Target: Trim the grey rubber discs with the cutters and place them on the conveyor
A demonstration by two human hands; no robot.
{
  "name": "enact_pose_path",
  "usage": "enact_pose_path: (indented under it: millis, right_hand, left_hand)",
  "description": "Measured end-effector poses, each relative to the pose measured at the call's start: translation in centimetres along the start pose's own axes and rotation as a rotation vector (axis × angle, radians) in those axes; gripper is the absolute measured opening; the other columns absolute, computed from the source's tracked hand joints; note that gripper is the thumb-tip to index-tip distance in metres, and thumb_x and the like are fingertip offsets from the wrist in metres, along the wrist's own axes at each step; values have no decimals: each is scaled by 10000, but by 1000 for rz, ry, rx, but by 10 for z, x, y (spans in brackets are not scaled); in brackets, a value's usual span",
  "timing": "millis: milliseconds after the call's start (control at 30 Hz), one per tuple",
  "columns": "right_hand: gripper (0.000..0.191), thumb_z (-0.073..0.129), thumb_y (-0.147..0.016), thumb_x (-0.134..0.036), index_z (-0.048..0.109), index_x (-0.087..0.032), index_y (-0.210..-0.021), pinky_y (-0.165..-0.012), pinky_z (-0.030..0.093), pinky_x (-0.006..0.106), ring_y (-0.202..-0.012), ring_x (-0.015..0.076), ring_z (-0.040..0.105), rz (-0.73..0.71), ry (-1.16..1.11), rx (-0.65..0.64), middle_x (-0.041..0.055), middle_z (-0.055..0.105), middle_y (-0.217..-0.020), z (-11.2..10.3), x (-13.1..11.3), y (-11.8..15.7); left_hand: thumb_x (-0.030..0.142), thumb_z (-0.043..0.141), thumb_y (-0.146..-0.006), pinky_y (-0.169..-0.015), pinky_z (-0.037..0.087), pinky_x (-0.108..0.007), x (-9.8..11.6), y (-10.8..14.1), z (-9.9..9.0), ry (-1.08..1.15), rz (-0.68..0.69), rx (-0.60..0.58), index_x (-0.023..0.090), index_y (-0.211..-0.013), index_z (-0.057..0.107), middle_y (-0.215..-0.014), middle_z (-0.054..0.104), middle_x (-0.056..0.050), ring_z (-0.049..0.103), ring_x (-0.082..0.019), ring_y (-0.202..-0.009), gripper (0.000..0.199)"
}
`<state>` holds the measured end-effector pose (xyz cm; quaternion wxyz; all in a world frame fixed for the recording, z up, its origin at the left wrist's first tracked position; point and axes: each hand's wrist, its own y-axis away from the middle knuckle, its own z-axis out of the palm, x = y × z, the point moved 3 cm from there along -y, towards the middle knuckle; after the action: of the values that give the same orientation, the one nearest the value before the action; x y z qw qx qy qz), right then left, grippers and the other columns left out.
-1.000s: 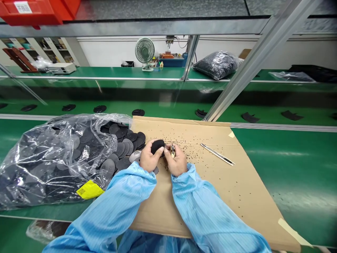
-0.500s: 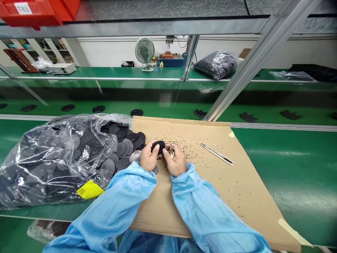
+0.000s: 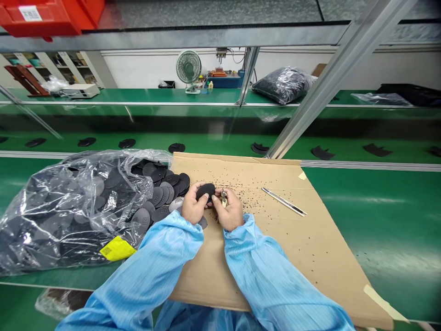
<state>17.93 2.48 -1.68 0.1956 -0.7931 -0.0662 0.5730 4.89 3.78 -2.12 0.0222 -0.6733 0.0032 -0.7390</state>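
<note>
My left hand (image 3: 193,206) is closed round a black oval plastic piece (image 3: 206,191), thumb on its near face. In my right hand (image 3: 230,210) is a small pair of nippers (image 3: 224,197), with metal and pale yellow parts showing; most of the tool is hidden by my fingers. My right thumb and fingertips also touch the oval piece's right edge. Both hands are just above a cardboard sheet (image 3: 272,257) strewn with tiny black scraps. Left of my hands, a pile of similar dark oval pieces (image 3: 156,195) spills from a clear plastic bag (image 3: 69,207).
A slim utility knife (image 3: 284,201) lies on the cardboard to the right. Behind it, black pieces (image 3: 177,147) sit spaced along a green belt (image 3: 213,135). A slanting metal post (image 3: 330,87) rises at the right. Overhead runs a shelf with a red bin (image 3: 51,16).
The oval piece has turned slightly between my hands, showing more of its broad dark face. Pieces on the belt have shifted a little to the left.
</note>
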Motion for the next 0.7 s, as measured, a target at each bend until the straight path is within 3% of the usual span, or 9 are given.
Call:
enact_pose_path:
  millis: [267, 567, 700]
  right_hand:
    - [160, 588, -806, -276, 591, -213, -953, -765, 522, 338, -808, 189, 628, -22, 0, 2, 50, 654, -912, 0, 0, 0]
    - [150, 584, -807, -260, 586, -216, -950, -777, 523, 338, -812, 185, 626, -40, 13, -2, 48, 652, -918, 0, -3, -1]
    - [152, 583, -810, -270, 588, -219, -952, -778, 523, 337, -815, 186, 628, -38, 16, -6, 46, 653, -918, 0, -1, -1]
  left_hand:
    - [213, 613, -718, -578, 536, -238, 3, 2, 1, -7, -4, -20, 148, -1090, 553, -1014, 640, -91, 634, -162, -759, 382]
    - [188, 622, -706, -801, 552, -339, -1, 0, -1, -76, 53, -37, 146, -1117, 562, -1059, 654, -103, 635, -223, -945, 417]
    - [193, 616, -718, -719, 558, -292, 0, 0, 0, -60, 23, -33, 146, -1108, 563, -1030, 655, -93, 644, -194, -866, 396]
